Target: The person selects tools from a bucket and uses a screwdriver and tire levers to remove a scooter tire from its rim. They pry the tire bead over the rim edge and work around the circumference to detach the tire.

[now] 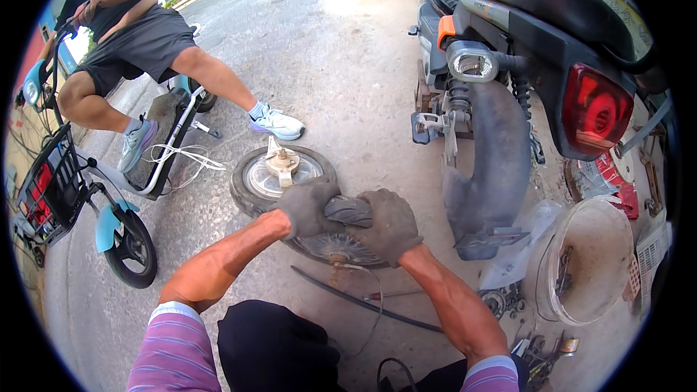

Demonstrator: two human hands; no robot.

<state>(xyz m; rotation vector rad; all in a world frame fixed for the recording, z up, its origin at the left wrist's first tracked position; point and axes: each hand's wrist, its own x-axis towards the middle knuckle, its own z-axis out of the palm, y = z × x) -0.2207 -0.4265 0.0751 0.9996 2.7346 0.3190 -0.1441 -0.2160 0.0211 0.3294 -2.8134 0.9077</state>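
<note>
My left hand point(308, 207) and my right hand point(385, 221), both in grey gloves, are closed on either side of the top of a black tyre point(348, 210) on a tilted wheel with a spoked centre point(337, 242). Just beyond, another wheel point(247, 181) lies flat, with a pale metal fitting point(283, 163) at its hub. A long black strip point(392, 313) lies on the ground below the held wheel, along with a thin cable and a tool with a red part point(374, 296).
A person point(127, 43) sits on a light-blue scooter point(112, 221) at left, with a loose white cord point(196, 156) nearby. A motorbike point(490, 138) stands at right, beside a dirty bucket point(595, 261), plastic bags and metal parts point(501, 301). A road point(283, 7) runs behind.
</note>
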